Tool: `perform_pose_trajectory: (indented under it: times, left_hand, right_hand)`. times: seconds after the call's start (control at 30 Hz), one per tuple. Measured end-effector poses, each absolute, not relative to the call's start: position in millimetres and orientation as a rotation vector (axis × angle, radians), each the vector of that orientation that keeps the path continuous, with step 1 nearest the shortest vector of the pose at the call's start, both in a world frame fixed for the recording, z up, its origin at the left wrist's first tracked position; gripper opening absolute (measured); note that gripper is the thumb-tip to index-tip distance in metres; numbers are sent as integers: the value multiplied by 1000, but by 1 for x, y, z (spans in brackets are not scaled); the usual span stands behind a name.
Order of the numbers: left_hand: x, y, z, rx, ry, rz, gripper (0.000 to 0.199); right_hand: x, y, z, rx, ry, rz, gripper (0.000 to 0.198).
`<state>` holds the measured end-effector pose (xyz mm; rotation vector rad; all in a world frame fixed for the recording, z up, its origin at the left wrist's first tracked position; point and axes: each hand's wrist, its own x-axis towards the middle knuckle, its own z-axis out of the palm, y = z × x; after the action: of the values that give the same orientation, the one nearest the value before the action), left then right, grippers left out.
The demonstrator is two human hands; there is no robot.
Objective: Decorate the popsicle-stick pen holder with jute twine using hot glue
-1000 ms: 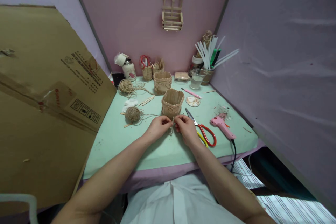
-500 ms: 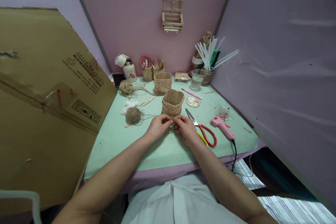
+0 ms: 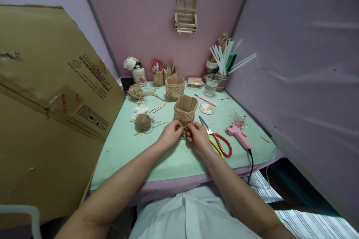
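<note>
Both hands meet just in front of a small tan wooden basket (image 3: 185, 109) with a scalloped rim. My left hand (image 3: 171, 133) pinches a thin piece of twine (image 3: 184, 127) between thumb and fingers. The fingers of my right hand (image 3: 197, 134) are closed on the same twine, a short gap away. From a ball of brown twine (image 3: 143, 121) on the left, a strand runs toward my left hand. Close to my right hand lie scissors (image 3: 221, 143) with red and yellow handles.
A second basket (image 3: 175, 89) stands behind the first. A pink glue gun (image 3: 239, 135) lies at the right, with its cord over the table edge. A plastic cup (image 3: 211, 85) of liquid stands at the back right. The tall cardboard box (image 3: 56, 112) borders the left side.
My hands have drawn slightly apart, so a short length of twine shows between them. The whole view has shifted a little; the objects on the table keep their places.
</note>
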<state>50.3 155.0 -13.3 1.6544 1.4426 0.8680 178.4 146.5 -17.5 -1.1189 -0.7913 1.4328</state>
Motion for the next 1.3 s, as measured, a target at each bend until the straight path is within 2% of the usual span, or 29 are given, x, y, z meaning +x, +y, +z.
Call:
perform_pose_trajectory:
  times: [0.2, 0.73, 0.93, 1.13, 1.3]
  left_hand:
    - [49, 154, -10, 1768, 1533, 895, 9]
    - [41, 151, 2, 1932, 1766, 850, 24]
    - [41, 155, -3, 2028, 1769, 894, 12]
    - [46, 159, -7, 2051, 1833, 858, 15]
    - [46, 156, -6, 2050, 1823, 951, 8]
  right_hand:
    - [179, 148, -18, -1118, -783, 1435, 23]
    - [178, 148, -15, -1129, -779, 1450, 22]
    - [178, 148, -16, -1137, -792, 1467, 24]
    - [178, 147, -15, -1147, -803, 1473, 23]
    - [179, 148, -16, -1153, -808, 1470, 20]
